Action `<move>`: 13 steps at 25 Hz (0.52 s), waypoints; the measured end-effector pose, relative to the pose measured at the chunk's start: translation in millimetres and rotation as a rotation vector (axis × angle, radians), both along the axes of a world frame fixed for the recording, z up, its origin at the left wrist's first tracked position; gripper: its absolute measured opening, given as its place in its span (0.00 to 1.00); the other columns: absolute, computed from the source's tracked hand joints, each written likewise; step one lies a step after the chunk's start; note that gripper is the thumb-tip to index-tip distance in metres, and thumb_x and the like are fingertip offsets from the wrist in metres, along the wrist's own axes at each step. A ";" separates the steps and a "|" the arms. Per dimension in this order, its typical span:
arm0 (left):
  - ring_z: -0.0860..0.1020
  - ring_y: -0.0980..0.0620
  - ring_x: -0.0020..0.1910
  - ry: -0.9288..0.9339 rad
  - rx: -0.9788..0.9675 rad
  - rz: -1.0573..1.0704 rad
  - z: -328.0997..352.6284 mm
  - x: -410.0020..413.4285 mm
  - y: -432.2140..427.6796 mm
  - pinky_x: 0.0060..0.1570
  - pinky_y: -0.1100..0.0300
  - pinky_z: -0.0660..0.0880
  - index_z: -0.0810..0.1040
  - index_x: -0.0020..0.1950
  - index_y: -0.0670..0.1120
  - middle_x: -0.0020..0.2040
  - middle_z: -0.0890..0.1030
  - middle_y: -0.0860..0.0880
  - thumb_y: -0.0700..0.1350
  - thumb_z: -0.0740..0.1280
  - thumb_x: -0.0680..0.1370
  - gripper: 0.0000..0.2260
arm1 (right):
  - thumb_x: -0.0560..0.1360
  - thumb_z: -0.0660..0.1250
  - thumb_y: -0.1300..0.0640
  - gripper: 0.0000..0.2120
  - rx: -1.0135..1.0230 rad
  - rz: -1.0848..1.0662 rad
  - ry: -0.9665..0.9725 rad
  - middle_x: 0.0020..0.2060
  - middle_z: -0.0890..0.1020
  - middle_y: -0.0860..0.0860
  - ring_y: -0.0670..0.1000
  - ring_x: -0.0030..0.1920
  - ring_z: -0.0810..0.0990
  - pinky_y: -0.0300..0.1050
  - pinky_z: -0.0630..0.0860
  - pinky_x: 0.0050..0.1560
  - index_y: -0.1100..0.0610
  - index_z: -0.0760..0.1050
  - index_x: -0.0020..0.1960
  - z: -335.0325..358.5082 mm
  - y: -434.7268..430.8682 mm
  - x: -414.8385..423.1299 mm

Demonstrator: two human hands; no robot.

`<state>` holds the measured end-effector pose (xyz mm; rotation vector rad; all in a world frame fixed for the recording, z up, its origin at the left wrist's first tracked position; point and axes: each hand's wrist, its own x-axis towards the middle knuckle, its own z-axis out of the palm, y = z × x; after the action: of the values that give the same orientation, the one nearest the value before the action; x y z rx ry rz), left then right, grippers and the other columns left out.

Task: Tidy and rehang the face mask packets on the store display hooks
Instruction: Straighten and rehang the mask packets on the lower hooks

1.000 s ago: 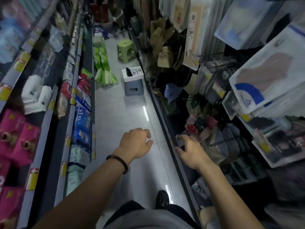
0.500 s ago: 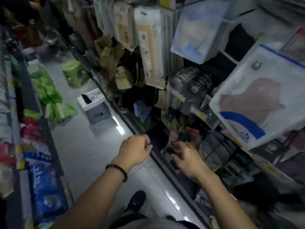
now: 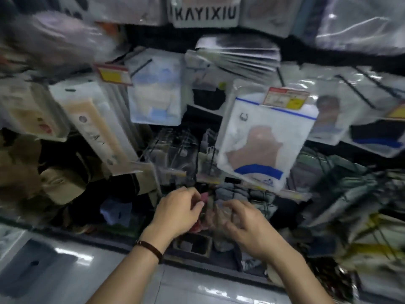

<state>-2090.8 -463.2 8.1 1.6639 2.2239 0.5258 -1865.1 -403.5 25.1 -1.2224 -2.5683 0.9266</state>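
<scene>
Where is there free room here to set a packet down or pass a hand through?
Free: the grey floor along the bottom; a dark gap between the pale-blue packet and the blue-banded packet. Crowded: around the pink packet, where the left hand and right hand meet, and the stacked packets above.

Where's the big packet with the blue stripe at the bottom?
The big packet hangs just right of centre in the head view, above the right hand, its top behind a red-and-yellow price tag.
</scene>
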 end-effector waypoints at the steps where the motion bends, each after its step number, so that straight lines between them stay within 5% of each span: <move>1: 0.81 0.50 0.55 -0.007 0.048 -0.033 10.2 5.0 8.8 0.55 0.50 0.81 0.80 0.62 0.57 0.56 0.81 0.55 0.60 0.66 0.82 0.12 | 0.83 0.68 0.49 0.19 0.019 -0.042 0.041 0.66 0.77 0.45 0.47 0.68 0.75 0.37 0.70 0.62 0.47 0.74 0.73 12.5 -3.5 6.8; 5: 0.81 0.55 0.52 -0.091 0.206 -0.122 53.3 27.2 32.6 0.52 0.52 0.81 0.81 0.57 0.57 0.52 0.80 0.57 0.57 0.69 0.82 0.07 | 0.83 0.70 0.49 0.15 0.107 -0.304 0.283 0.61 0.81 0.37 0.37 0.61 0.80 0.37 0.78 0.60 0.45 0.79 0.69 58.1 -11.5 32.8; 8: 0.78 0.58 0.47 -0.184 0.366 -0.070 79.4 40.6 47.3 0.46 0.58 0.76 0.78 0.52 0.55 0.50 0.78 0.56 0.52 0.72 0.80 0.05 | 0.82 0.72 0.51 0.14 0.180 -0.542 0.479 0.57 0.84 0.40 0.37 0.54 0.83 0.41 0.83 0.56 0.46 0.79 0.68 80.1 -8.0 46.3; 13: 0.78 0.48 0.62 -0.310 0.512 0.130 106.1 60.3 68.1 0.60 0.57 0.74 0.74 0.72 0.48 0.66 0.73 0.47 0.49 0.76 0.79 0.24 | 0.80 0.72 0.52 0.31 0.164 -0.710 0.573 0.72 0.76 0.48 0.49 0.70 0.76 0.54 0.75 0.72 0.49 0.67 0.81 108.5 12.3 46.8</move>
<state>-2030.5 -395.1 114.3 1.5166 2.0807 1.3802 -1818.3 -391.2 133.6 -1.4058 -1.5641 0.7335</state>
